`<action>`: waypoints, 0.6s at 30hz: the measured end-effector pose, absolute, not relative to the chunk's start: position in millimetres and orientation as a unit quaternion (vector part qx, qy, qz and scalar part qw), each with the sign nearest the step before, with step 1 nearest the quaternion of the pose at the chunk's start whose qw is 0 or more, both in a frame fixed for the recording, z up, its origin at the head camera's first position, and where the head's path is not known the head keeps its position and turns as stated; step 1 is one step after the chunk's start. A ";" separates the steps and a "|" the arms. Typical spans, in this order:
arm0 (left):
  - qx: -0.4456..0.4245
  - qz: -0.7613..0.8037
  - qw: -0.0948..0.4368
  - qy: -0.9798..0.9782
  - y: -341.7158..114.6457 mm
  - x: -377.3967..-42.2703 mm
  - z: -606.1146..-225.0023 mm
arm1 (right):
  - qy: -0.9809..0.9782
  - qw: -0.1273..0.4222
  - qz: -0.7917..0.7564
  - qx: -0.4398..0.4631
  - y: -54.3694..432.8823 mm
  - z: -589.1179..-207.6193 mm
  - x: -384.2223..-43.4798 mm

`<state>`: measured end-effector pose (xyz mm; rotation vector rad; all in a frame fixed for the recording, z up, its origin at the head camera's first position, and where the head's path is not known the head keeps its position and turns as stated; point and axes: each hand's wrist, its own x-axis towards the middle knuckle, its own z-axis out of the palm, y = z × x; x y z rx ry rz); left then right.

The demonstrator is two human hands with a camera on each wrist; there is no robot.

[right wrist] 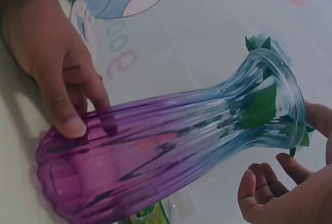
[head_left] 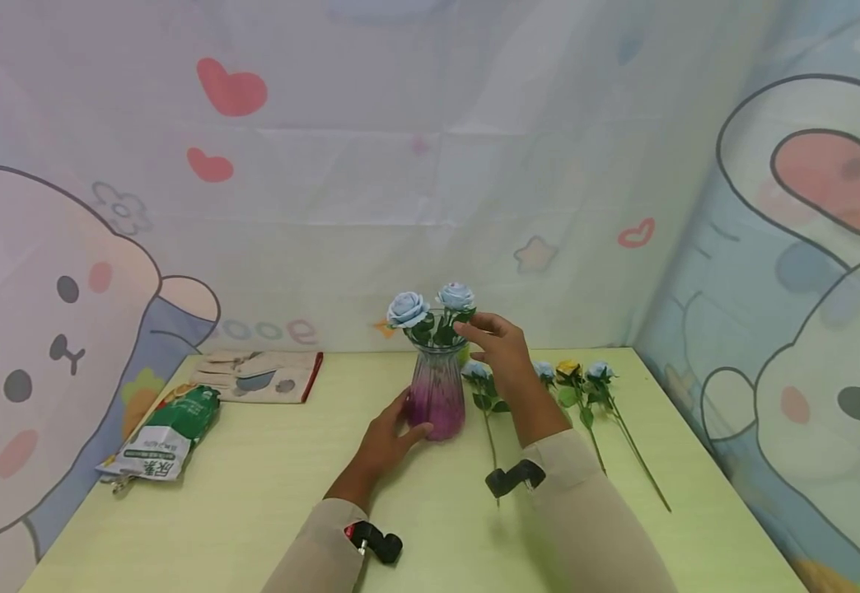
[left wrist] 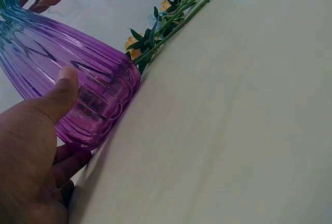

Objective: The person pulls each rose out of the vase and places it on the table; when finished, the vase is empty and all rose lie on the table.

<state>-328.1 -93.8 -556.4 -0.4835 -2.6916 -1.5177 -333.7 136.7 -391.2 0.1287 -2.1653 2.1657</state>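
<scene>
Head view: left hand point(head_left: 387, 437) is gripping the upright purple, fluted, see-through vase point(head_left: 437, 399) low. Right hand point(head_left: 504, 352) is hovering beside its rim point(right wrist: 299, 102); I cannot tell its grip.

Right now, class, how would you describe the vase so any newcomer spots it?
Find the pale table below the heart-printed backdrop, then look near the middle of its far edge. There, beside the person's left hand, stands a ribbed, see-through vase. Unlike the roses lying rightward, it fades from purple base to bluish rim and holds two blue roses.
</scene>
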 end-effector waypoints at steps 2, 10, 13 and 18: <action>-0.156 -0.486 0.009 -0.860 -93.7 -328.6 -556.6 | -0.702 0.027 0.711 0.032 132.9 -388.3 -336.1; -0.161 -0.481 0.014 -0.862 -94.8 -329.5 -556.4 | -0.693 0.024 0.721 -0.009 121.6 -381.9 -344.3; -0.159 -0.480 0.014 -0.863 -94.8 -329.5 -556.6 | -0.682 0.028 0.730 -0.027 118.5 -379.7 -345.7; -0.159 -0.477 0.016 -0.864 -94.4 -329.1 -557.2 | -0.678 0.015 0.735 -0.029 117.0 -376.9 -347.3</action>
